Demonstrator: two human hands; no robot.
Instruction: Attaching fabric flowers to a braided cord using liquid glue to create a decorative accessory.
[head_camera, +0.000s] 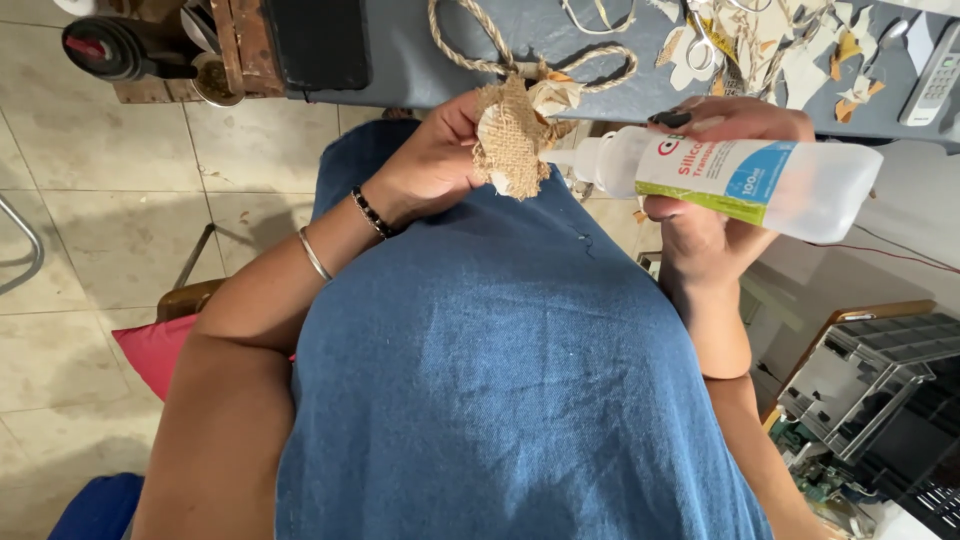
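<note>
We see the right hand (715, 190) closed around a translucent white plastic glue bottle (740, 178), held in the air above the blue denim lap (500, 360) and just short of the near edge of the grey-blue bench (420, 60). The bottle's long axis lies nearly level, its white nozzle pointing towards the left hand and its flat base towards the right side of the view. A white label wraps its middle, with a light blue patch at the base end and a green strip along the lower edge. The nozzle tip touches a small piece of coarse tan burlap fabric (512, 140), which the left hand (435, 165) pinches between thumb and fingers, with pale paper tucked into it. On that wrist sit a dark beaded bracelet (372, 213) and a thin silver bangle (314, 255). Further out, a looped tan jute rope (480, 45) lies near the bench's near edge, and torn cream paper scraps (790, 50) gather towards its far right corner.
</note>
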